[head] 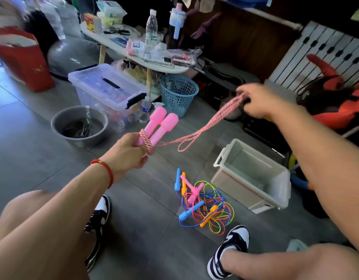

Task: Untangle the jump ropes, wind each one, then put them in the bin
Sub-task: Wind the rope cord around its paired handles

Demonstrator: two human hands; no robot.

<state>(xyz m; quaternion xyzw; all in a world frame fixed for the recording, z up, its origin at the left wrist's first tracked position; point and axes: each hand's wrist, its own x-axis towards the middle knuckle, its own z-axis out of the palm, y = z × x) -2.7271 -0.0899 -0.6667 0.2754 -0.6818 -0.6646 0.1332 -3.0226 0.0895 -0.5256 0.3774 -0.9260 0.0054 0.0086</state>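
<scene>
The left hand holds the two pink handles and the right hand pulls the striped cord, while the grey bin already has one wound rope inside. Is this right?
Not quite. In the head view the grey bin holds no rope. The rest stands: the left hand holds the two pink handles, and the right hand pulls the striped cord.

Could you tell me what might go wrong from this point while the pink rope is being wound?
The left hand grips both pink handles with only a few turns on; if the right hand lets the red-and-white cord slacken, they may unwind. The hanging loop could also snag the tangled ropes on the floor beside the bin.
</scene>
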